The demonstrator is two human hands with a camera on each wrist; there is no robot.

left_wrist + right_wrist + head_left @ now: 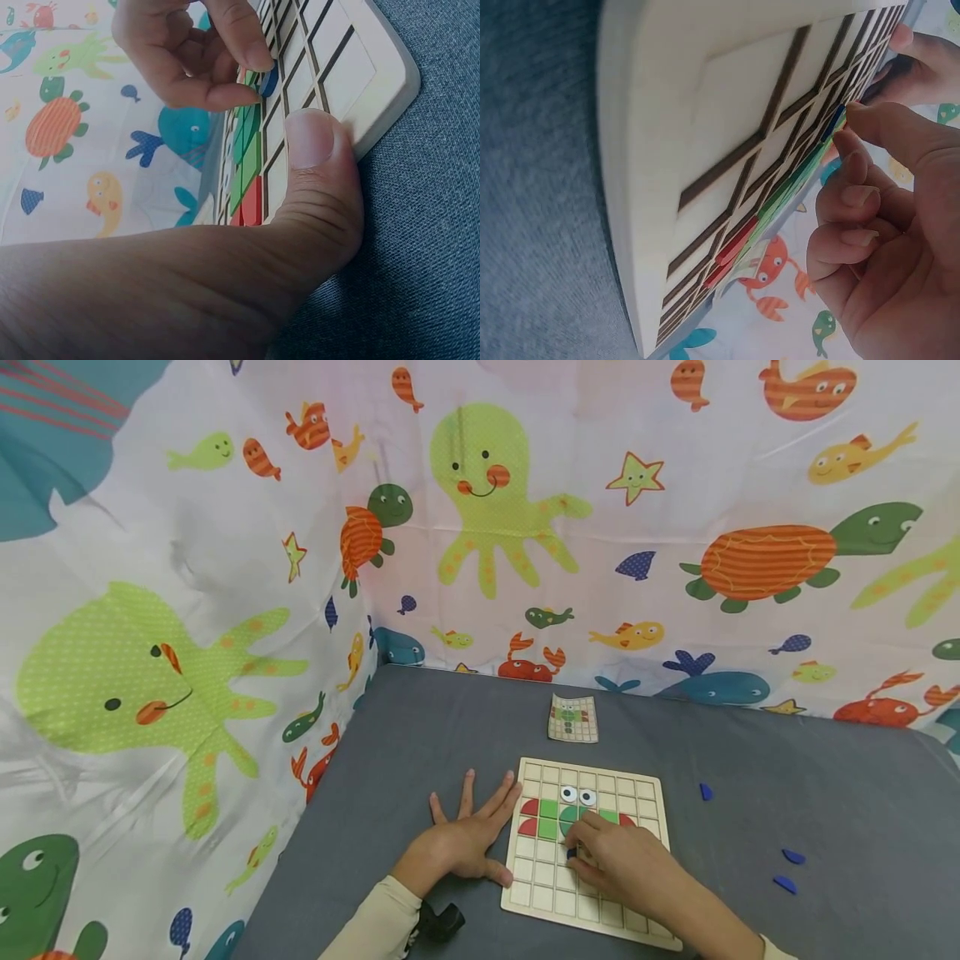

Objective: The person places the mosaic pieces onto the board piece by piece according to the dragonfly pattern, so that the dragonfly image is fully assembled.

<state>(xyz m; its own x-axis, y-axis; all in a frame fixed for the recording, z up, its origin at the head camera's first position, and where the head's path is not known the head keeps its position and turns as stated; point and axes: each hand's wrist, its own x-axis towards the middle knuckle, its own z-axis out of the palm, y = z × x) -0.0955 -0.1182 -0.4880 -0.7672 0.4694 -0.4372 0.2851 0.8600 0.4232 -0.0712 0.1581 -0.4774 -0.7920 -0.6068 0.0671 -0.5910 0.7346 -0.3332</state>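
Observation:
A pale wooden grid board [543,893] lies on the grey cloth. My left hand [463,842] spreads its fingers at the board's left edge, and the thumb [315,161] rests on the rim. Over the middle of the grid, my right hand [626,860] pinches a small dark blue piece [270,79] between thumb and forefinger, low against the squares. Two eye pieces [569,794] sit in the upper cells. Below them are red rounded pieces [529,807], light green squares [548,830] and darker green rounded pieces [567,815], partly covered by my right hand.
Behind the board lies a small card [573,720] printed with a coloured grid pattern. To the right, a blue piece [706,792] lies apart from two more blue pieces [792,857]. A black object [441,923] is by my left wrist. A sea-animal curtain [555,618] encloses the back and left.

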